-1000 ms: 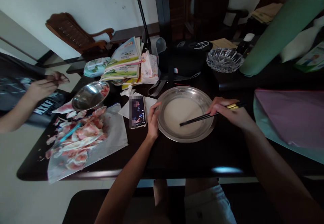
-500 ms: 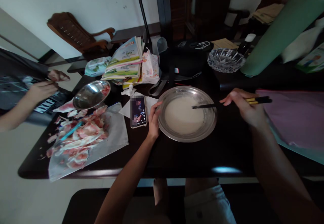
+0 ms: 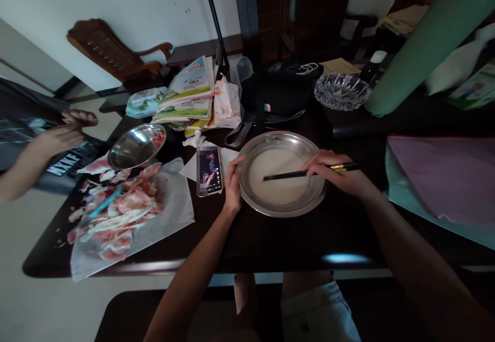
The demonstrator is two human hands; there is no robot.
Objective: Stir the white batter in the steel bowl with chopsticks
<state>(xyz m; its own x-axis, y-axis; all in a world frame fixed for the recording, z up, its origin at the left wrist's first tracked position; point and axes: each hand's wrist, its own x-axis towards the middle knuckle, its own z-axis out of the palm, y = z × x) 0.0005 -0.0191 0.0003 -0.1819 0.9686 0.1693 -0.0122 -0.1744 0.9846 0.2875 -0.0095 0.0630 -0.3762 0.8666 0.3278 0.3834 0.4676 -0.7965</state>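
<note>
A wide metal bowl [image 3: 263, 205] stands on the dark table in front of me, with a pale, milky liquid [image 3: 280, 190] in it. My left hand [image 3: 233, 184] grips the bowl's left rim, thumb over the edge and fingers along the outside. In my right hand [image 3: 336, 171] is a pair of black chopsticks [image 3: 286, 175] with gold bands near their upper ends. They lie at a low slant over the bowl, and their tips meet the liquid left of its middle. My right fingers are above the bowl's right rim.
Left of the bowl, a phone [image 3: 209, 171] lies on white paper. Pomelo-like peel [image 3: 131, 202] covers a plastic sheet [image 3: 176, 202], near a smaller metal bowl [image 3: 135, 148]. Another person's hands [image 3: 69, 130] are at far left. Behind stand books [image 3: 189, 89], a black bag [image 3: 278, 94] and a glass ashtray [image 3: 342, 92].
My right hand has moved left with the chopsticks, from beside the bowl to over its right rim. The tips have shifted from the liquid's right side towards its left. My left hand stays on the rim.
</note>
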